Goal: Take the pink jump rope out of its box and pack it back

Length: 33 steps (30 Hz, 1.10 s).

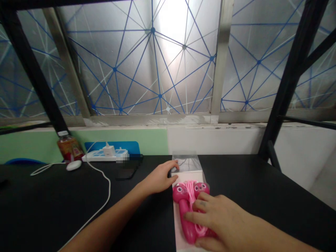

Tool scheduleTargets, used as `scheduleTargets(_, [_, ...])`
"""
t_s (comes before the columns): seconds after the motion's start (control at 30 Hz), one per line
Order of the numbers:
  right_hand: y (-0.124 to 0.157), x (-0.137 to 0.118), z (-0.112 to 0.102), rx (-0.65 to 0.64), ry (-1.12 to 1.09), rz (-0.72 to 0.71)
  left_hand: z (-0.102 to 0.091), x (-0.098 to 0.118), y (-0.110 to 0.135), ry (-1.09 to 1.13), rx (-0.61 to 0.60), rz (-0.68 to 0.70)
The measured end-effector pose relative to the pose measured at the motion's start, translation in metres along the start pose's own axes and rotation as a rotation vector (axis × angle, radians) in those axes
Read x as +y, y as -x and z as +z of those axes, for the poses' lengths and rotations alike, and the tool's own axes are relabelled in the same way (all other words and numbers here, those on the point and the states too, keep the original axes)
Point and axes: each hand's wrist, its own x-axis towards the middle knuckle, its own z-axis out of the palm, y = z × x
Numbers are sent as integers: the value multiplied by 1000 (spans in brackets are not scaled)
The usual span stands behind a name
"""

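A black desktop (63,206) spans the scene, backed at the far side by a low wall of panels, pale green (118,143) on the left and white (215,140) on the right. Black metal shelf uprights (294,77) rise at left and right before a wide window (136,70) divided by aluminium frames (222,52). Blue geometric lines cross its panes, which seem frosted, though the bright glare at far centre makes that hard to judge.

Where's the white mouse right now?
In the head view, the white mouse lies on the black desk, left of the left hand, near the power strip's left end.
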Motion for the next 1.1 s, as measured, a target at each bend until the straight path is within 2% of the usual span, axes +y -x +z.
scheduleTargets(0.2, [1, 1, 7, 58, 6, 18, 5, 5, 1, 38, 42, -70])
scheduleTargets(0.53, [-21, 33, 42, 164, 288, 114, 9, 25, 16, -25, 16, 50])
scheduleTargets(0.63, [-20, 33, 39, 220, 382, 76, 7, 27, 16, -36, 5, 85])
scheduleTargets(0.73, [-13, 21, 28, 263, 370, -55, 6, 21, 15, -54, 20, 69])
scheduleTargets(0.77, [-11, 15, 24, 258, 307, -118, 6, 18, 15, -62, 27, 62])
scheduleTargets(0.83, [-7, 3, 16, 162, 152, -270, 5, 14, 14, -80, 35, 57])
scheduleTargets(0.9, [-5, -6, 10, 68, 80, -321, 4, 13, 14, -101, 37, 62])
scheduleTargets(1.0, [-5, -10, 8, -17, 19, -265, 4, 16, 15, -120, 38, 69])
scheduleTargets(1.1, [-4, -3, 11, -8, -70, -126, 5, 21, 16, -115, 38, 86])
